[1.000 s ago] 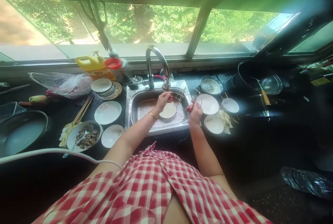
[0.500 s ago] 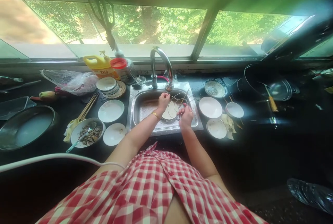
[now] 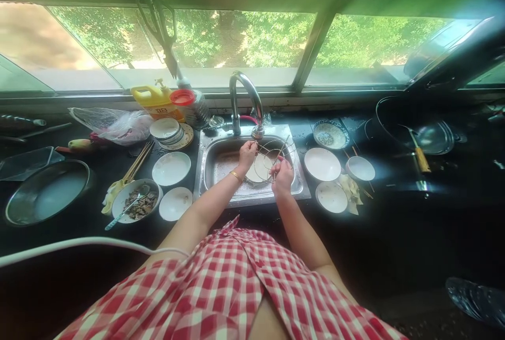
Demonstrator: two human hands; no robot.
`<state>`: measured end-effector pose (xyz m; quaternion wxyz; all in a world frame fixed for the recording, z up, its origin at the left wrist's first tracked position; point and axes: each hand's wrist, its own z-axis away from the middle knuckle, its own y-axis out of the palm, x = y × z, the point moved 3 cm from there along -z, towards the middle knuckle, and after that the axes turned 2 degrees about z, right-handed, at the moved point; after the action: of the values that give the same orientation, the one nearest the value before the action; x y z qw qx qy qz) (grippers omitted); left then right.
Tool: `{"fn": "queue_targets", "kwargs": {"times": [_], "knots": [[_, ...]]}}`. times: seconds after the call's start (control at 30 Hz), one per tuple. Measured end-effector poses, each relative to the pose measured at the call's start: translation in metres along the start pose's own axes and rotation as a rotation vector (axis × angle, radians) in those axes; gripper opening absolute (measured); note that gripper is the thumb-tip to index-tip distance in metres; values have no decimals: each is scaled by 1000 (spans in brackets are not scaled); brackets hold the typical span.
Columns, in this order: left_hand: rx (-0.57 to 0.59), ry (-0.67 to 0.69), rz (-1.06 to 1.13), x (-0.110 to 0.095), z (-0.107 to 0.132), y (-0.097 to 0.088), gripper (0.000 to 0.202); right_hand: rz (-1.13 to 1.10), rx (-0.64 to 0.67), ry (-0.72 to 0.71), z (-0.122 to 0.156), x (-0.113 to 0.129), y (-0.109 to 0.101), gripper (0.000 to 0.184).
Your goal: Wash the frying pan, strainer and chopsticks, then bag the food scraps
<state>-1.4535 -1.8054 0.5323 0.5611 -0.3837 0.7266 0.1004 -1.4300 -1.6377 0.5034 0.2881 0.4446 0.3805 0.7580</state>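
Over the steel sink [image 3: 202,171] I hold a round wire rack [image 3: 272,151] with thin metal rings. My left hand [image 3: 248,155], with a gold bangle at the wrist, is closed near the rack's left edge, below the faucet [image 3: 254,99]. The fingers of my right hand [image 3: 282,176] are wrapped round the rack's right lower side. Beneath the rack a pale round dish [image 3: 259,168] lies in the sink, partly covered by the wires and my hands.
Left of the sink are white bowls [image 3: 171,168], a bowl of food scraps with a spoon [image 3: 134,204], chopsticks [image 3: 138,162], a large pan [image 3: 47,192] and a yellow jug [image 3: 152,102]. More bowls [image 3: 322,164], a crumpled cloth [image 3: 351,192] and a wok [image 3: 430,137] stand right. A white cable [image 3: 79,241] crosses at left.
The camera view has shifted slightly, so the counter items sit a little further right. Both hands keep their hold on the wire rack, with hardly any movement.
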Motion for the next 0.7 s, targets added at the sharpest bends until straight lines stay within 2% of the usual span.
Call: {"fn": "queue_targets", "kwargs": {"times": [0.1, 0.17, 0.27, 0.33, 0.4, 0.47, 0.53, 0.6, 0.7], "knots": [[-70, -21, 0, 1, 0, 1, 12, -6, 7, -1, 2, -3, 2, 16], [-68, -67, -48, 3, 0, 0, 13, -8, 11, -13, 2, -5, 2, 14], [57, -233, -182, 10, 1, -1, 17, -22, 10, -11, 0, -7, 0, 14], [128, -331, -182, 9, 3, -2, 12, -44, 11, 17, -5, -8, -2, 17], [166, -414, 9, 3, 7, -3, 4, -55, -2, 85, -16, -10, -6, 17], [213, -497, 314, -7, 13, 0, 14, -54, -25, 196, -30, -16, -10, 14], [226, -522, 550, -17, 22, 3, 18, -65, -30, 313, -45, -28, -13, 13], [209, -516, 628, -23, 32, 5, 16, -103, 1, 400, -59, -46, -14, 16], [142, -565, 496, -22, 42, -1, 10, -67, 132, 468, -77, -79, -9, 20]]}}
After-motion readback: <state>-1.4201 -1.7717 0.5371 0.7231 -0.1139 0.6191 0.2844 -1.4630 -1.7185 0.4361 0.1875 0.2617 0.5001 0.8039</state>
